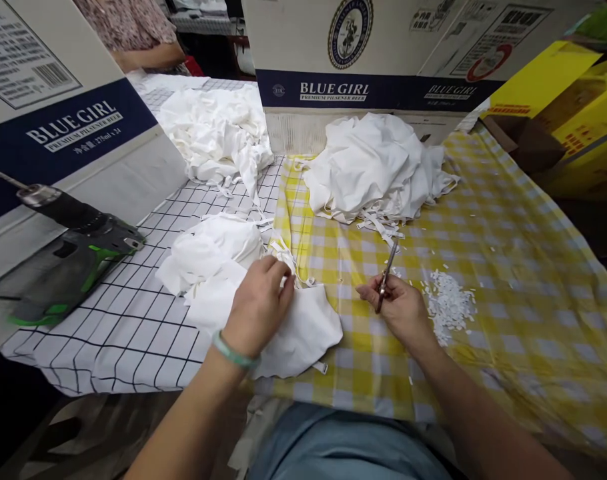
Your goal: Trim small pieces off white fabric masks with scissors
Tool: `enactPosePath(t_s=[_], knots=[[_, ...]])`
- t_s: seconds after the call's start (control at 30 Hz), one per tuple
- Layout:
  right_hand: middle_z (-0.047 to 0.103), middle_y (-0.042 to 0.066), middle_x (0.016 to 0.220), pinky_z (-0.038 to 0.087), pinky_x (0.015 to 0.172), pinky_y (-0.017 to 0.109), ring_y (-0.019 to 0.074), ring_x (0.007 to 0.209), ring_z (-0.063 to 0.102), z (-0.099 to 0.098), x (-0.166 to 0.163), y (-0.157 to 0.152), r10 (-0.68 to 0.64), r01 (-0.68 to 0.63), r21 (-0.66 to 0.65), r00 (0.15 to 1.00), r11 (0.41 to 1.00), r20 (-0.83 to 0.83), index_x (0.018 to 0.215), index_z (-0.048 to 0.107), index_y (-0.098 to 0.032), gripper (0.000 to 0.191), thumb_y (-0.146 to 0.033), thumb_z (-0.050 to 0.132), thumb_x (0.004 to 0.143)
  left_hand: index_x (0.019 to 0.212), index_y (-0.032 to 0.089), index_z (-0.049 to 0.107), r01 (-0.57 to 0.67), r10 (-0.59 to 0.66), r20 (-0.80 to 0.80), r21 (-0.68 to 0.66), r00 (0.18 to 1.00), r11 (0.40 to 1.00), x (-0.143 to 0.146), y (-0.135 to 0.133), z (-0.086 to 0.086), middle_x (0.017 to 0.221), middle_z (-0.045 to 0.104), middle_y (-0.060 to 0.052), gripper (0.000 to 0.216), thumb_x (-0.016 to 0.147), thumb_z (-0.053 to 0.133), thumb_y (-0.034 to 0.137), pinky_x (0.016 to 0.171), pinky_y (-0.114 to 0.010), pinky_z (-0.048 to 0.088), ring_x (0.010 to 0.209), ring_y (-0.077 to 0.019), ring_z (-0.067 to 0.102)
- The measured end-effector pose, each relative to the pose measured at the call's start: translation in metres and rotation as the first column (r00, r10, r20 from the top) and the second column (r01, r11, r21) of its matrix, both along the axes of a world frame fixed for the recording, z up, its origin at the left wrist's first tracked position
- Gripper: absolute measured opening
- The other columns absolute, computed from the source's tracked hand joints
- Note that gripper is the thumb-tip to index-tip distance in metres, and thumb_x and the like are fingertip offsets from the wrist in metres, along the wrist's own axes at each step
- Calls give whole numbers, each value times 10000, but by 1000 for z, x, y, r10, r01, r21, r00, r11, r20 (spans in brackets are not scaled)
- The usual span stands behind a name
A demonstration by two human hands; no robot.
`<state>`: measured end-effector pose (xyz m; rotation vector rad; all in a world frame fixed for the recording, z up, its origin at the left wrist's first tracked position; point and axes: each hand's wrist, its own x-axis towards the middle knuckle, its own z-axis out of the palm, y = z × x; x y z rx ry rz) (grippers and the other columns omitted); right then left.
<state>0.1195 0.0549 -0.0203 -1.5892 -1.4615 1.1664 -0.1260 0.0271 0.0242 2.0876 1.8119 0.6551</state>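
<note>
My left hand [259,301], with a pale green bangle on its wrist, is closed at the edge of a white cloth piece [308,327] with narrow straps. Its fingertips are partly hidden, but they seem to pinch the cloth near the straps. Beside and beneath it lies a loose heap of similar white cloth [208,250]. My right hand [401,303] is closed around small metal scissors [384,283], whose blades point up and away from me. To the right of that hand is a scatter of tiny white clippings [451,303].
White cloth piles lie at the back centre [373,167] and back left [216,130]. A power drill [78,253] rests at left against a beer carton [83,133]. Another carton [343,90] stands behind; yellow boxes [548,80] are at right. A person's arm [151,58] shows at the far left.
</note>
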Motion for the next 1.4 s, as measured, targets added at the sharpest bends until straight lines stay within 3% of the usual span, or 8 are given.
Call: enactPosePath(t_s=[0.27, 0.4, 0.5, 0.63, 0.8, 1.03, 1.17, 1.4], knots=[[614, 6, 726, 457, 634, 302, 152, 645, 530, 9, 5, -11, 118, -118, -9, 992, 993, 51, 819, 620, -195, 355, -513, 750, 730, 677, 184, 589, 322, -313, 115, -70, 943, 944, 8, 68, -22, 849, 657, -66, 161, 718, 610, 29, 830, -382, 483, 900, -237, 601], [677, 54, 997, 498, 831, 366, 190, 865, 617, 14, -7, -3, 115, -103, 70, 974, 992, -195, 868, 559, -217, 331, -428, 774, 731, 872, 193, 515, 224, -212, 315, -3, 925, 975, 15, 72, 16, 712, 583, -6, 82, 911, 454, 154, 610, -278, 491, 639, -147, 583], [630, 61, 1256, 466, 966, 387, 210, 1094, 604, 30, -25, 6, 175, -123, 155, 903, 980, -393, 921, 532, -240, 376, -352, 813, 697, 876, 204, 480, 132, -113, 660, 21, 742, 991, 32, 62, 56, 646, 512, 37, 55, 926, 498, 220, 506, -220, 444, 541, -107, 525], [679, 16, 942, 518, 759, 298, 160, 824, 635, 43, -42, 8, 271, -273, 75, 806, 959, -527, 870, 590, -223, 313, -373, 808, 702, 829, 192, 539, 75, -24, 841, -20, 540, 997, 49, 31, 83, 683, 522, 27, 89, 882, 606, 220, 475, -186, 401, 537, -77, 482], [608, -24, 793, 490, 698, 250, 113, 709, 568, 38, -26, 7, 207, -218, 40, 833, 975, -513, 820, 612, -202, 296, -372, 814, 685, 780, 195, 554, 138, 155, 845, -259, 513, 956, 17, -15, 68, 839, 603, -18, 147, 832, 688, 224, 532, -197, 431, 637, -95, 514], [600, -7, 792, 510, 775, 303, 154, 786, 586, 42, -17, 3, 256, -191, 189, 870, 963, -422, 782, 597, -225, 260, -370, 798, 704, 1175, 234, 565, 595, 419, 845, -532, 332, 603, 20, -44, 31, 1131, 661, -111, 348, 877, 649, 392, 805, -353, 537, 939, -219, 659], [601, -1, 787, 520, 717, 313, 164, 771, 600, 44, -22, -1, 298, -223, 215, 849, 951, -436, 765, 573, -235, 217, -364, 748, 768, 1063, 189, 638, 538, 500, 856, -485, 131, 689, 54, -36, 15, 1053, 644, -90, 300, 860, 666, 407, 819, -294, 520, 952, -189, 627], [613, -19, 794, 499, 746, 295, 146, 762, 598, 42, -13, -3, 294, -203, 252, 865, 946, -406, 780, 597, -225, 145, -260, 736, 761, 844, 152, 631, 447, 413, 908, -400, 74, 800, 70, -32, 12, 795, 603, -12, 213, 841, 713, 349, 629, -197, 431, 657, -80, 526]])
